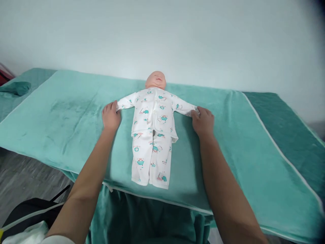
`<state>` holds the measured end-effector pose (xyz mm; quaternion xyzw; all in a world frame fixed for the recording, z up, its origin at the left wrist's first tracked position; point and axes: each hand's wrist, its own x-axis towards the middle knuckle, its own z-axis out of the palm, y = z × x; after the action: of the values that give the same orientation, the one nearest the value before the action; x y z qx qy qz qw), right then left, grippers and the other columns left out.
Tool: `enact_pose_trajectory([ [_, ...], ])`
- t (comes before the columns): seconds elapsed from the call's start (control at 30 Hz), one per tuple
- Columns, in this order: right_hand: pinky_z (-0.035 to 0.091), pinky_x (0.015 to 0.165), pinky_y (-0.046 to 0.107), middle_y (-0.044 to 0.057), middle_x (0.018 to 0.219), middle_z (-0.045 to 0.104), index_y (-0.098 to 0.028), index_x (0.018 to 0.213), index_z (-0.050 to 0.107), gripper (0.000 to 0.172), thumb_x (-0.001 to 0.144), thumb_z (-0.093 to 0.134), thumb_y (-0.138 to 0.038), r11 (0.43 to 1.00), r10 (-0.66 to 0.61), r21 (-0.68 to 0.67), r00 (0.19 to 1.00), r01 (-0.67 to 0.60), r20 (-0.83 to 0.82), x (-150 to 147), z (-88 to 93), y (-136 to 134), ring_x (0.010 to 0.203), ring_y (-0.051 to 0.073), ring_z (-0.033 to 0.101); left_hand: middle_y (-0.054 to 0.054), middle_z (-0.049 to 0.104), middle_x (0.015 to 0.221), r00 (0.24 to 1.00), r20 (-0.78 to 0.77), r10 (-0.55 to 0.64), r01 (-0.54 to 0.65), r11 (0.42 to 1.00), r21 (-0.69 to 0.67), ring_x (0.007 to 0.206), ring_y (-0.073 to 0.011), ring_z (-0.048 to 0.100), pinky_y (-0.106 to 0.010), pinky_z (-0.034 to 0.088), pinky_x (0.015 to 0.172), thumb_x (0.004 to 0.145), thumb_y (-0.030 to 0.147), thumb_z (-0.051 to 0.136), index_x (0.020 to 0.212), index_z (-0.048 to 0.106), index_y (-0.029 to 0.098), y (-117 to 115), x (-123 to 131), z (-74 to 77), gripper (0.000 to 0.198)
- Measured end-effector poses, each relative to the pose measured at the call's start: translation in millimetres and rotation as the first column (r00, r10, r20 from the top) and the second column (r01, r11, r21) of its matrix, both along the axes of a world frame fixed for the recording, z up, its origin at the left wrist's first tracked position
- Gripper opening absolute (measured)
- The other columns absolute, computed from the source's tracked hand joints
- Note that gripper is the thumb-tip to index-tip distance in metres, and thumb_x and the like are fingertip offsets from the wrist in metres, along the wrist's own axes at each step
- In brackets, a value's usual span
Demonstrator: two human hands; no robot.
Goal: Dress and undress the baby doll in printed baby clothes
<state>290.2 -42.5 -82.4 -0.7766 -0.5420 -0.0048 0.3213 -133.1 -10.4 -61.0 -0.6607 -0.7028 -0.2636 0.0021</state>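
A baby doll (155, 80) lies on its back, head toward the wall. It wears a white long-sleeved top (155, 110) with teal and pink prints, closed down the front, and matching trousers (151, 159). My left hand (111, 116) is closed on the end of the sleeve at the left of the picture. Across from it, my right hand (203, 121) grips the end of the other sleeve. Both sleeves stretch outward and slightly down from the shoulders. The doll's hands and feet do not show. The top's hem overlaps the waist of the trousers.
A teal plush cover (76, 125) with white piping spreads over the bed, which has a face hole (19, 88) at the far left. A pale wall (162, 37) stands behind. At the lower left are a black object (27, 211) and white cloth (31, 234).
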Motion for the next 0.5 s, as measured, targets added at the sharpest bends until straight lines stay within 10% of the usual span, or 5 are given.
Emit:
enact_pose_trajectory([
  [0.2, 0.047, 0.108, 0.048, 0.020, 0.119, 0.066, -0.012, 0.116, 0.067, 0.035, 0.087, 0.062, -0.031, 0.977, -0.204, 0.036, 0.969, 0.211, -0.139, 9.9, -0.8, -9.8, 0.118, 0.032, 0.060, -0.027, 0.042, 0.166, 0.983, -0.029, 0.179, -0.181, 0.981, -0.068, 0.159, -0.0379, 0.034, -0.055, 0.026, 0.130, 0.099, 0.021, 0.036, 0.162, 0.040, 0.004, -0.5, 6.7, -1.1, 0.065],
  [0.5, 0.050, 0.096, 0.047, 0.010, 0.101, 0.063, -0.019, 0.104, 0.064, 0.022, 0.082, 0.062, -0.023, 0.977, -0.188, 0.049, 0.951, 0.206, -0.245, 19.3, -2.8, -7.0, 0.093, 0.027, 0.060, -0.027, 0.047, 0.164, 0.987, -0.147, 0.061, -0.086, 0.981, -0.172, 0.157, -0.0340, 0.039, -0.058, 0.026, 0.129, 0.097, 0.008, 0.023, 0.167, 0.024, -0.002, 18.2, -14.1, 14.1, 0.071],
])
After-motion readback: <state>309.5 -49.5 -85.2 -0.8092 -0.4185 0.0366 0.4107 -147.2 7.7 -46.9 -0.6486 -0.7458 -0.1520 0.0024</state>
